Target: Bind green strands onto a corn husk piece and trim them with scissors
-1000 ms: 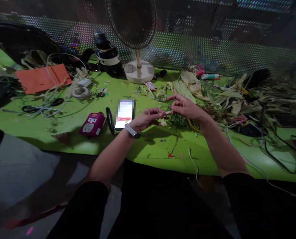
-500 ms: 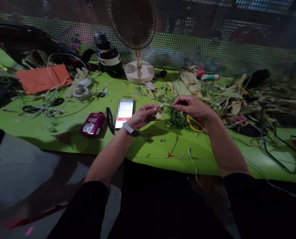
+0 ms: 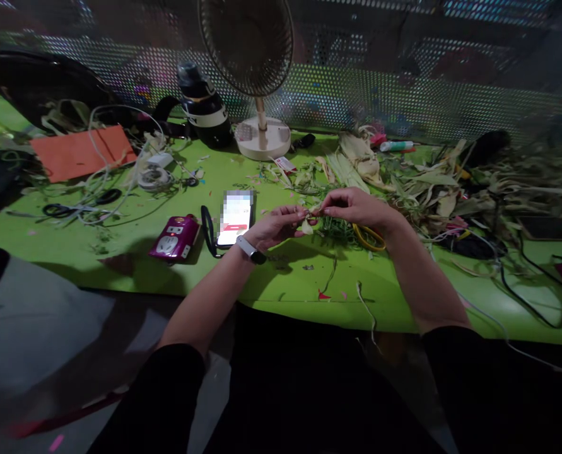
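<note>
Both hands were close together: the left hand grasped a pale leafy piece, and the right hand pinched at its right end. A moment before, the right fingertips were farther to the right; now they had returned beside the left ones, so I judge that both hands worked this piece again. It was held above the worktop, between front and back edges. I counted one green clump, one yellow loop, one lit phone, and, toward the back edge, one fan and one bottle.
</note>
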A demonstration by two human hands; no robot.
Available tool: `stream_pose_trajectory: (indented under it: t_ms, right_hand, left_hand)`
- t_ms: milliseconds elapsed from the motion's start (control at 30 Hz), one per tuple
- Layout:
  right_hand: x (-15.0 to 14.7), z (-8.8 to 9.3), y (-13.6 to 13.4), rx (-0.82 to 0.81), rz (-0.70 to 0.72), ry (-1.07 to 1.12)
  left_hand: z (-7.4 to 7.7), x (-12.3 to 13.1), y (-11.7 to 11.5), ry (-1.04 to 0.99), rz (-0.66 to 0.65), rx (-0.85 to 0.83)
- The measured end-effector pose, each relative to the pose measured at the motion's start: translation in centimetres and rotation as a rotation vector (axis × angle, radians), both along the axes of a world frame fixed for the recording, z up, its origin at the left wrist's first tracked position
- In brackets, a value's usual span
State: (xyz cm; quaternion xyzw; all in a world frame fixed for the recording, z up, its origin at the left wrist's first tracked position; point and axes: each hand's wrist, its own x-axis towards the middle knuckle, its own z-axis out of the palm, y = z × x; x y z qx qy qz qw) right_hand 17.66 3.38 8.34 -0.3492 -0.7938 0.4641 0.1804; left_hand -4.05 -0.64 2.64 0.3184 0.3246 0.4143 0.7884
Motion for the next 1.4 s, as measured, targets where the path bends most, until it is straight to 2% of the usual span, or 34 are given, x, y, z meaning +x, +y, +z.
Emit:
stream_pose_trajectory:
  t_ms: [200,433,533,633,700,800,1000,1200,1300,1400]
  right_hand:
    - [-0.2,-0.4,-0.1,-0.001,-0.017,0.002]
    - [0.2,0.2,-0.2,0.045,-0.044,-0.007]
    - [0.3,1.1,-0.8,0.178,-0.046,-0.045]
    - [-0.1,1.5,-1.4,0.409,0.014,-0.091]
    - [-0.5,1.4,-1.5,0.541,0.067,-0.110]
    - [-0.9,0.8,-1.4,0.631,0.111,-0.101]
    - [-0.9,0.6,-1.5,0.629,0.192,-0.044]
    - [-1.2,0.7,-1.5,0.626,0.013,-0.035]
    - [-1.3,0.4,-1.1,0.514,-0.025,0.023]
    - [-1.3,-0.4,-0.6,0.312,-0.030,0.098]
  left_hand:
    - [0.0,0.0,-0.2,0.042,-0.049,0.033]
    - [-0.4,0.0,0.2,0.060,0.095,0.085]
    - [-0.5,0.3,0.1,0.135,0.105,0.146]
    - [-0.4,0.8,-0.3,0.201,0.065,0.200]
    - [-0.3,1.0,-0.6,0.224,0.036,0.217]
    - [-0.2,1.0,-0.8,0.220,0.026,0.211]
    - [-0.1,0.9,-0.8,0.142,0.056,0.178]
    - [0.1,1.3,-1.5,0.185,-0.040,0.262]
    - [0.4,1.3,-1.8,0.158,-0.077,0.304]
    - [0.6,1.2,-1.9,0.112,-0.108,0.306]
